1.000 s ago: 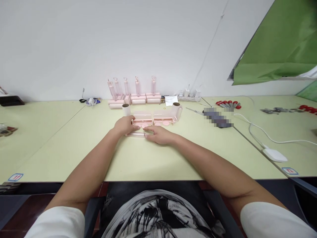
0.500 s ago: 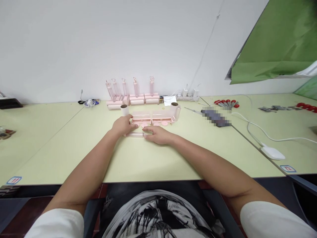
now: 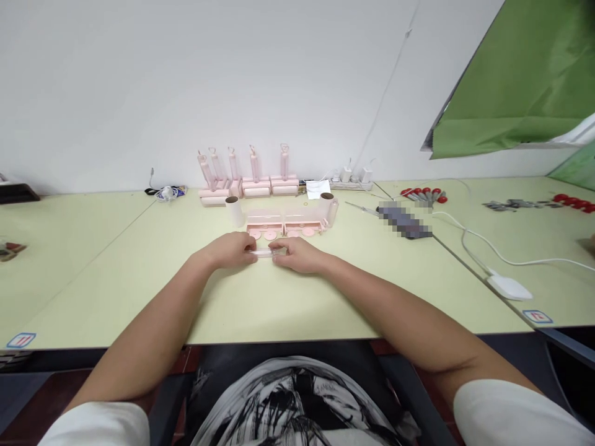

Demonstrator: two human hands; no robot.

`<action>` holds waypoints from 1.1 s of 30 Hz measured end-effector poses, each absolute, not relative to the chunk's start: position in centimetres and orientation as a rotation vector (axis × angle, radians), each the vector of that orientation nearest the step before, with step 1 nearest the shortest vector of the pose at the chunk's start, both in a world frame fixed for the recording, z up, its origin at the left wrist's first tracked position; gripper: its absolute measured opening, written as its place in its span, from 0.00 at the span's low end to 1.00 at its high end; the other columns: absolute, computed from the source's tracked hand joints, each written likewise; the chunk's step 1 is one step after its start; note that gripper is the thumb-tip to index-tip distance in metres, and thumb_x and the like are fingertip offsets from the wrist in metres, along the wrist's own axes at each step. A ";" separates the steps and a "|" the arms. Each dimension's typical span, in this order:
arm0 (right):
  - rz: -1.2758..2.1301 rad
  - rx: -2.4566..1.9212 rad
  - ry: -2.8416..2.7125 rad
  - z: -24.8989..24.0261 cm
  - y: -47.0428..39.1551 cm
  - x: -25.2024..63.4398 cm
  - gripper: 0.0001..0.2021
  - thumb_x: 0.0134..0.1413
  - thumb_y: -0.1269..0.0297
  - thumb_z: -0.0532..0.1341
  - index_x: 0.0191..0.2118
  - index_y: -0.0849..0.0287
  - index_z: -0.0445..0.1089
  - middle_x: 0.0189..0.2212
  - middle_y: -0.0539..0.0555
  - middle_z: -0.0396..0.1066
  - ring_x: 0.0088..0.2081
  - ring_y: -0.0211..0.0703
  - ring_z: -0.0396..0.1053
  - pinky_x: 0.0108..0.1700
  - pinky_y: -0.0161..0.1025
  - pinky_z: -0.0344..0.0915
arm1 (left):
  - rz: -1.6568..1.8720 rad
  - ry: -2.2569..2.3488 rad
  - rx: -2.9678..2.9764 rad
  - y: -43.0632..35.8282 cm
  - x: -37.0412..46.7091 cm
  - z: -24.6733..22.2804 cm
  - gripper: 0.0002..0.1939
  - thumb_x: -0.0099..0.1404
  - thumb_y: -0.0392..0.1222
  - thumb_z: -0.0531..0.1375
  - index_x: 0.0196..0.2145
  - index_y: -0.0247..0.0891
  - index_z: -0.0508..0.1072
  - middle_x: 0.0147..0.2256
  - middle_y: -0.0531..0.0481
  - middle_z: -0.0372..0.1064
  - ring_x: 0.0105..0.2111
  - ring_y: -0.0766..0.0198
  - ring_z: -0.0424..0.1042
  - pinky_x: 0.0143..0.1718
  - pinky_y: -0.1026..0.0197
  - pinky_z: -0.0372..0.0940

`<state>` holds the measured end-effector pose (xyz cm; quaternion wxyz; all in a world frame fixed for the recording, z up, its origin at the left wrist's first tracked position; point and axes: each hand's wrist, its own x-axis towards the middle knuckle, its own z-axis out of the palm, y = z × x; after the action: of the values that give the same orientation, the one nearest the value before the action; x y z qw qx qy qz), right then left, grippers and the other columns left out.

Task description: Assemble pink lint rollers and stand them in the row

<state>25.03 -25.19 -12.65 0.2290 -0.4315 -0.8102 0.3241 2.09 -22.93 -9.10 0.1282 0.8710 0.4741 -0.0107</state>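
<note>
Nearest are the person's hands, low over the desk (image 3: 288, 303), pinching a clear tube (image 3: 264, 253) between them. The left hand (image 3: 229, 250) has its thumb and fingers closed around the tube's left end. Half a second ago it was up at the left end of the pink open boxes, beside a cardboard-cored roll; now it has come down and toward the middle. The right hand (image 3: 298, 254) has barely shifted, its thumb and forefinger pinching the tube's right end.

The tube lies crosswise in front of the boxes, see-through and slim, with pale lengthwise highlights. Both its ends are covered by fingers, so only a short middle stretch shows; it seems to be resting on the desk, though at this size contact is hard to judge.

Just beyond lie flat pink discs (image 3: 270, 235), then the pink open boxes (image 3: 303, 228), their clear lids raised behind. The left hand's fingers partly cover the leftmost disc. The white roll (image 3: 235, 214), less blocked by the hand than before, stands at the left; a second roll (image 3: 326, 199) stands at the right, its lower part hard to make out.

Farther back, against the wall, pink cases (image 3: 256, 188) carry upright tubes (image 3: 255, 166).
</note>
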 end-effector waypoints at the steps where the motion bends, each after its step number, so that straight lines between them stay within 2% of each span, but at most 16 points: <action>1: 0.868 -1.183 -2.237 -12.6 -25.3 25.2 0.18 0.56 0.59 0.61 0.51 0.58 0.73 0.47 0.56 0.75 0.45 0.48 0.71 0.47 0.43 0.64 | 0.018 1.301 2.580 -23.0 2.5 -9.2 0.13 0.61 0.51 0.57 0.38 0.42 0.74 0.38 0.48 0.75 0.36 0.56 0.72 0.35 0.58 0.62; 3: 0.812 -1.187 -2.251 -12.4 -25.3 25.5 0.14 0.56 0.56 0.61 0.43 0.59 0.75 0.39 0.54 0.76 0.39 0.44 0.70 0.41 0.40 0.64 | 0.120 1.165 2.669 -23.4 3.4 -9.4 0.15 0.64 0.52 0.55 0.41 0.41 0.73 0.40 0.46 0.74 0.39 0.55 0.72 0.37 0.58 0.62; 6: 0.847 -1.176 -2.158 -12.1 -25.0 26.2 0.13 0.55 0.54 0.61 0.31 0.60 0.73 0.26 0.50 0.70 0.28 0.37 0.64 0.30 0.34 0.59 | 0.236 1.131 2.717 -24.1 4.7 -9.5 0.18 0.69 0.53 0.50 0.43 0.39 0.72 0.40 0.44 0.73 0.41 0.54 0.71 0.39 0.57 0.62; 9: 1.057 -1.201 -1.789 -11.5 -24.7 26.7 0.13 0.51 0.54 0.63 0.28 0.60 0.70 0.20 0.46 0.66 0.18 0.32 0.57 0.20 0.33 0.53 | 0.312 1.217 2.657 -24.4 5.4 -9.6 0.20 0.71 0.52 0.46 0.49 0.39 0.68 0.44 0.43 0.72 0.45 0.53 0.70 0.42 0.56 0.63; 12: 1.131 -1.141 -1.414 -10.9 -24.6 26.6 0.13 0.48 0.54 0.64 0.25 0.58 0.65 0.17 0.44 0.63 0.14 0.31 0.54 0.15 0.33 0.53 | 0.356 1.334 2.597 -24.5 5.9 -10.0 0.17 0.71 0.49 0.46 0.51 0.39 0.65 0.47 0.42 0.71 0.46 0.52 0.70 0.40 0.55 0.63; 15: 1.168 -1.033 -1.265 -10.8 -25.1 25.9 0.15 0.48 0.52 0.64 0.25 0.57 0.62 0.16 0.43 0.61 0.13 0.31 0.55 0.14 0.31 0.55 | 0.396 1.491 2.530 -24.8 6.8 -10.7 0.15 0.71 0.49 0.46 0.45 0.39 0.66 0.42 0.42 0.72 0.41 0.53 0.72 0.36 0.56 0.62; 19: 1.235 -1.004 -1.346 -11.3 -26.0 24.6 0.17 0.52 0.48 0.61 0.25 0.56 0.60 0.15 0.43 0.60 0.13 0.31 0.54 0.13 0.31 0.51 | 0.498 1.592 2.457 -25.7 8.3 -11.2 0.11 0.70 0.47 0.49 0.37 0.40 0.67 0.36 0.45 0.73 0.36 0.55 0.72 0.32 0.58 0.59; 21: 1.204 -1.005 -1.428 -11.6 -26.3 24.1 0.16 0.52 0.50 0.61 0.25 0.56 0.62 0.15 0.44 0.61 0.14 0.31 0.55 0.15 0.31 0.52 | 0.552 1.611 2.409 -26.3 8.8 -11.2 0.08 0.66 0.45 0.53 0.34 0.40 0.68 0.34 0.47 0.74 0.35 0.55 0.72 0.30 0.59 0.58; 23: 1.122 -0.994 -1.493 -11.7 -26.6 23.9 0.14 0.51 0.54 0.62 0.24 0.57 0.65 0.17 0.46 0.64 0.18 0.33 0.59 0.19 0.31 0.56 | 0.584 1.585 2.337 -26.7 9.2 -11.1 0.07 0.62 0.46 0.57 0.31 0.40 0.68 0.31 0.48 0.73 0.32 0.56 0.71 0.29 0.59 0.57; 28: 1.036 -0.966 -1.562 -11.2 -27.4 24.1 0.11 0.47 0.59 0.62 0.21 0.57 0.64 0.20 0.50 0.69 0.26 0.39 0.68 0.28 0.36 0.64 | 0.601 1.266 2.164 -27.0 9.2 -11.1 0.13 0.59 0.47 0.58 0.22 0.39 0.64 0.22 0.53 0.65 0.26 0.63 0.66 0.27 0.61 0.57; 33: 1.028 -0.850 -1.692 -10.7 -28.0 24.6 0.11 0.46 0.58 0.63 0.22 0.58 0.67 0.22 0.51 0.71 0.25 0.39 0.67 0.28 0.37 0.63 | 0.531 0.892 2.014 -26.5 8.3 -11.2 0.11 0.55 0.47 0.61 0.24 0.38 0.67 0.22 0.55 0.60 0.26 0.65 0.63 0.28 0.63 0.58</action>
<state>24.57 -27.97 -10.72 0.4738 -0.3473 -0.6915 0.4203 8.26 -26.49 -11.20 0.4239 0.8050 0.3567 0.2121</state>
